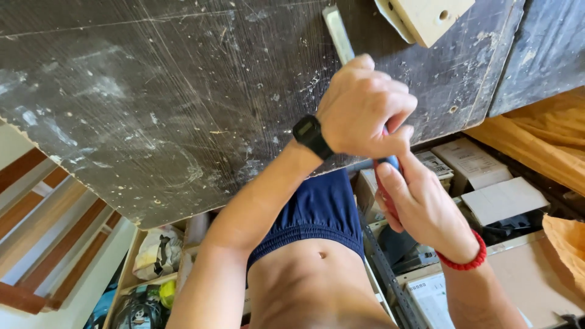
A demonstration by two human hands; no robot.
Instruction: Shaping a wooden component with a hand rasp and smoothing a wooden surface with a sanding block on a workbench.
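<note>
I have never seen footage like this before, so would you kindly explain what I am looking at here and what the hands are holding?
There is no machine: a person wears a camera on the head, and it looks down over their own body at both bare hands. The left hand, with a black wristwatch, closes around a tool whose flat metal blade lies on the dark, scratched workbench. The right hand, with a red bead bracelet, grips the tool's blue and red handle. A pale wooden block with a drilled hole sits at the bench's far edge. Below the bench are cardboard boxes and clutter.
</note>
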